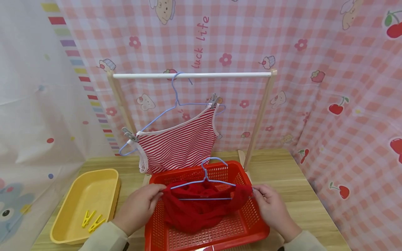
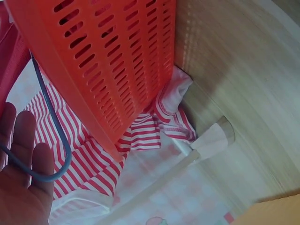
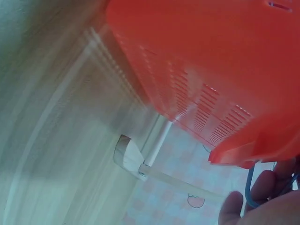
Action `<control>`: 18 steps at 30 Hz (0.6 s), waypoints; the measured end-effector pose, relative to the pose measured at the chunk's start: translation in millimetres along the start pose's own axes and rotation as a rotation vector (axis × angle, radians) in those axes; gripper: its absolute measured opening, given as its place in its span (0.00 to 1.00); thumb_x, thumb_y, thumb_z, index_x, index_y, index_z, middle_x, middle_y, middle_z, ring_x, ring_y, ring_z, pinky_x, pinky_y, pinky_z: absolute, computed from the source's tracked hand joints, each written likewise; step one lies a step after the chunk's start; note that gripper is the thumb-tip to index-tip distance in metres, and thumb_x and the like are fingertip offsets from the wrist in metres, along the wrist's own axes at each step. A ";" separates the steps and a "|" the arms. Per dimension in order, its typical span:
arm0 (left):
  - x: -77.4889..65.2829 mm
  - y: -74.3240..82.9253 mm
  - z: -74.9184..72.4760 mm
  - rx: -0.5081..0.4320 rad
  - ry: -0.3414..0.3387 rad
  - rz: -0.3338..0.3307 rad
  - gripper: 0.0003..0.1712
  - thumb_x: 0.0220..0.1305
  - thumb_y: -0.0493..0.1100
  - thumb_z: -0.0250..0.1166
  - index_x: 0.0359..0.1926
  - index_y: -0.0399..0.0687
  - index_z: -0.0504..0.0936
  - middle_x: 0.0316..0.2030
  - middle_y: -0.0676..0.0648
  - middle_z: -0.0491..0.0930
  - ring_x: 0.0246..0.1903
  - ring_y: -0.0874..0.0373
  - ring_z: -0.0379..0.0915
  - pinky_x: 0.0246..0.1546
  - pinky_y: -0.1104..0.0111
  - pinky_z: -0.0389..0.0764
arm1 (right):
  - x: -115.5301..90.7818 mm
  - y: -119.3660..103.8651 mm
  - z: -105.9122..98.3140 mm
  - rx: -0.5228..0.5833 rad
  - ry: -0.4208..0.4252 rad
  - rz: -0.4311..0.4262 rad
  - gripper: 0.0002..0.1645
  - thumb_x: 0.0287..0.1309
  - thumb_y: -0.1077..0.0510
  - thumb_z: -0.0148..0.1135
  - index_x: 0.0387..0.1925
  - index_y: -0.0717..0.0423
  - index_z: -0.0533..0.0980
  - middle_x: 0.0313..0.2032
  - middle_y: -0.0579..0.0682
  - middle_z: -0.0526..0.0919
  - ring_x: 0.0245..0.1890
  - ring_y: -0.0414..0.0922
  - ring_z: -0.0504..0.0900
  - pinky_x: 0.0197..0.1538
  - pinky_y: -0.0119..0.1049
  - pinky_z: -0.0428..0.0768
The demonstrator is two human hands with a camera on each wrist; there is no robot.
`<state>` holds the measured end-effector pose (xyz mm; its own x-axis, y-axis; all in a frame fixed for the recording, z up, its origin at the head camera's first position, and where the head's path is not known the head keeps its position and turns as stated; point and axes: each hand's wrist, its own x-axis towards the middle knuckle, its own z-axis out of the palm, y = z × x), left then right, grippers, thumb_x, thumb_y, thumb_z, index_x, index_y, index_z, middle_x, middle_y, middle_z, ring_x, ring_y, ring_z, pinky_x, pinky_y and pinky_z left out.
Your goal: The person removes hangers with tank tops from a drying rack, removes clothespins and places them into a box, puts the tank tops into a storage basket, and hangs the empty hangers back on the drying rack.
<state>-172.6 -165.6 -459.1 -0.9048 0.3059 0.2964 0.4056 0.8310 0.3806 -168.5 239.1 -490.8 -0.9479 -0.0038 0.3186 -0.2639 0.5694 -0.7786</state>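
Over the red basket [image 1: 207, 240], a red garment [image 1: 194, 216] hangs on a light-blue hanger [image 1: 205, 176], its hook pointing up. My left hand [image 1: 139, 207] pinches the cloth at the hanger's left end. At the opposite end, my right hand [image 1: 273, 207] pinches the garment's right edge. The hanger's curved left end [image 2: 63, 159] crosses the left fingers in the left wrist view. In the right wrist view, the other curved end [image 3: 249, 190] shows among the right fingers. Folds hide the garment's shape.
Behind the basket stands a rack with a white rod [image 1: 220, 75]. A red-striped tank top [image 1: 182, 143] hangs there, tilted, held to its hanger by grey clothespins [image 1: 129, 134]. At left, a yellow tray [image 1: 91, 184] holds yellow clothespins [image 1: 88, 219]. Patterned cloth [image 1: 351, 139] walls the wooden table.
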 end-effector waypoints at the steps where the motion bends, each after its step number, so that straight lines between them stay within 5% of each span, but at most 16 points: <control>1: 0.2 0.1 -0.1 -0.002 0.002 -0.003 0.12 0.72 0.38 0.68 0.52 0.59 0.86 0.48 0.60 0.87 0.50 0.60 0.85 0.56 0.56 0.86 | 1.0 -0.6 -0.7 0.010 -0.012 0.028 0.11 0.74 0.66 0.59 0.45 0.57 0.87 0.41 0.47 0.88 0.42 0.38 0.85 0.47 0.31 0.84; 10: 1.9 -1.6 1.4 0.000 0.040 -0.005 0.12 0.70 0.37 0.69 0.51 0.56 0.88 0.46 0.58 0.89 0.48 0.57 0.86 0.54 0.55 0.86 | 5.6 -2.1 -2.4 0.163 -0.039 0.189 0.13 0.78 0.66 0.54 0.49 0.64 0.84 0.43 0.56 0.89 0.40 0.37 0.87 0.48 0.27 0.83; 18: 1.0 -3.7 0.8 -0.011 0.047 -0.038 0.10 0.71 0.36 0.68 0.49 0.52 0.88 0.45 0.53 0.89 0.46 0.56 0.86 0.53 0.54 0.87 | 7.3 -1.4 -6.7 0.135 -0.051 0.244 0.14 0.79 0.64 0.52 0.52 0.64 0.83 0.46 0.57 0.88 0.40 0.33 0.82 0.46 0.26 0.81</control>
<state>-175.1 -168.0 -461.0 -0.9124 0.2517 0.3227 0.3729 0.8363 0.4019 -173.8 243.8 -483.8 -0.9932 0.0766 0.0879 -0.0450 0.4441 -0.8949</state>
